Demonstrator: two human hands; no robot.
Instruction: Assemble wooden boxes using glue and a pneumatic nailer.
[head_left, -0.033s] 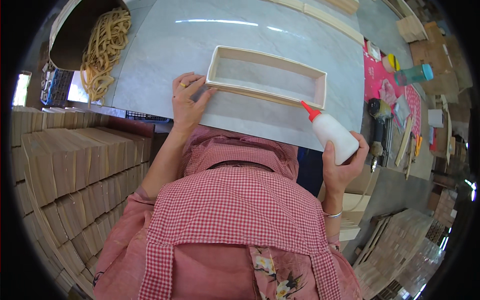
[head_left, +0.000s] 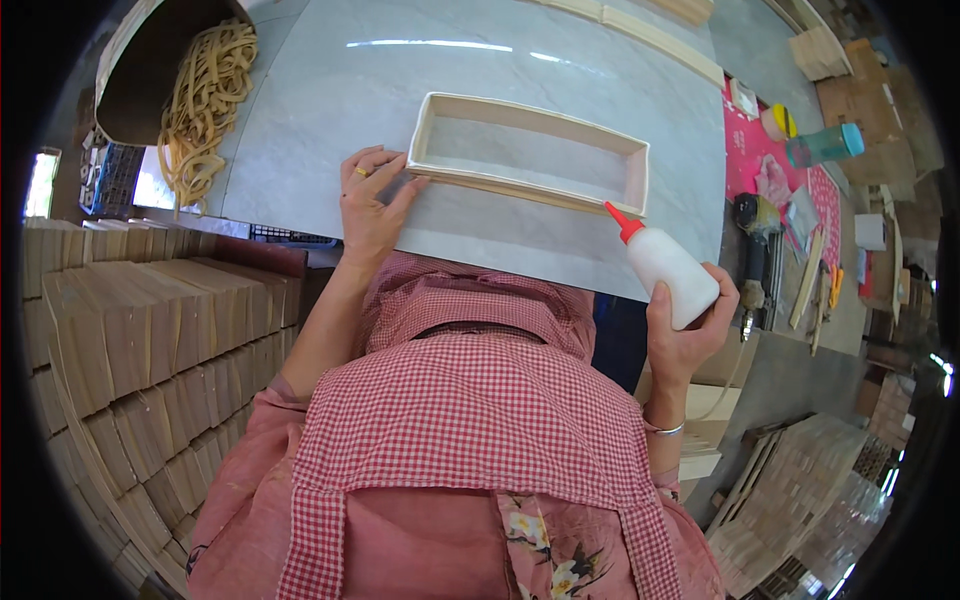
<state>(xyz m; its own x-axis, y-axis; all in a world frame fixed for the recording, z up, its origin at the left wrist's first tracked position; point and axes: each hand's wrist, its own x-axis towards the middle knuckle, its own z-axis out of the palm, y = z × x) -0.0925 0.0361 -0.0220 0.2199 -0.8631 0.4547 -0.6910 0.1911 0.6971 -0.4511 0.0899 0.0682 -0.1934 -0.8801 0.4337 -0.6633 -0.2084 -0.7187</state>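
A narrow rectangular wooden frame (head_left: 530,192) rests on the grey tabletop, with white along its upper edges. My left hand (head_left: 373,205) grips its left near corner, index finger at the end piece and thumb against the near side. In my right hand (head_left: 690,325) is a white squeeze bottle (head_left: 670,272) with a red pointed nozzle (head_left: 624,221). I hold it tilted, fingers wrapped round its base. The nozzle's tip is at the top of the frame's near edge, close to the right corner; whether it touches cannot be made out.
Rubber bands (head_left: 205,110) spill from a round container (head_left: 140,75) at the far left. Stacked wood pieces (head_left: 120,330) stand beside my left arm. Wooden strips (head_left: 640,38) lie along the table's far edge. To the right are a power tool (head_left: 752,255) and a teal-lidded jar (head_left: 825,147).
The bottle's nozzle has shifted slightly right along the frame's near edge, toward the corner. My left hand keeps its grip on the frame.
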